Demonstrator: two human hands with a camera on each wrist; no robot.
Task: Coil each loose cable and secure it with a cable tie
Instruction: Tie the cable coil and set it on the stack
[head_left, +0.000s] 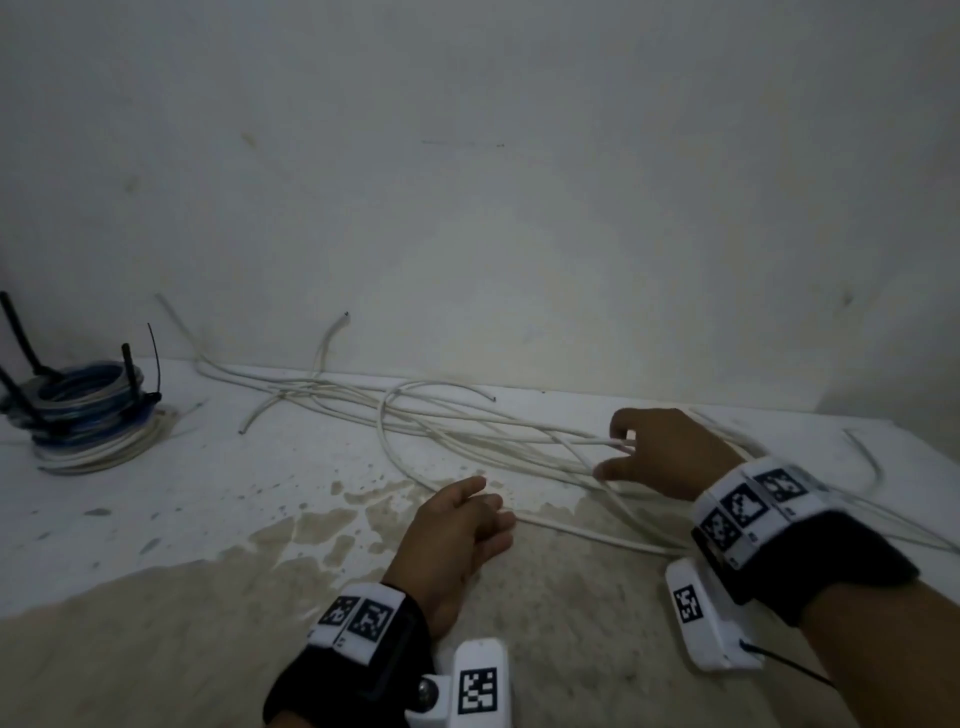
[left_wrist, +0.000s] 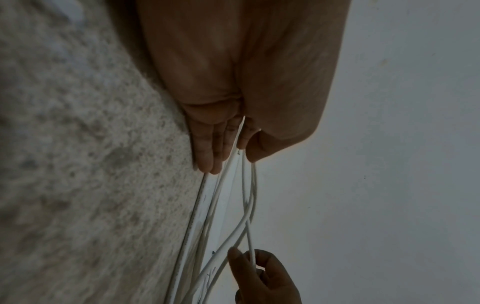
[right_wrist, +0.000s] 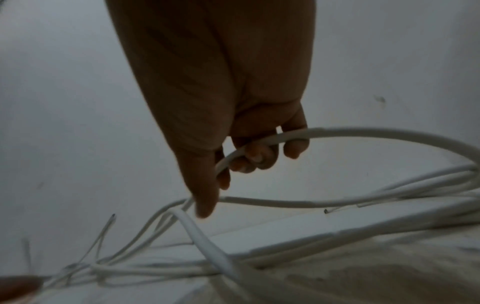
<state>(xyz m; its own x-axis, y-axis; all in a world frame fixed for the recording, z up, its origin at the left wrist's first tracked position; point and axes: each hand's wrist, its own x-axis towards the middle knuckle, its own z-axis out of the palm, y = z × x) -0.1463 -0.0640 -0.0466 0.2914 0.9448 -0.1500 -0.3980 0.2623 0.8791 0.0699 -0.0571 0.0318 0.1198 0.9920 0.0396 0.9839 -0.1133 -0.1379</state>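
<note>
Several loose white cables (head_left: 467, 431) lie tangled along the foot of the wall. My right hand (head_left: 623, 452) is over their right part, fingers curled round one white cable (right_wrist: 363, 131) that arcs off to the right. The right wrist view shows this grip on the right hand (right_wrist: 226, 181). My left hand (head_left: 493, 501) rests on the floor in front of the tangle, fingers straight, tips beside a strand. In the left wrist view the left hand (left_wrist: 228, 144) has cables (left_wrist: 221, 226) running past its fingertips toward the right hand (left_wrist: 262, 275).
At the far left stands a stack of coiled blue and white cables (head_left: 88, 415) with black cable ties (head_left: 132, 374) sticking up. The floor (head_left: 156, 649) is sandy brown near me and white-painted toward the wall (head_left: 467, 208). A cut cable end (head_left: 345, 317) leans on the wall.
</note>
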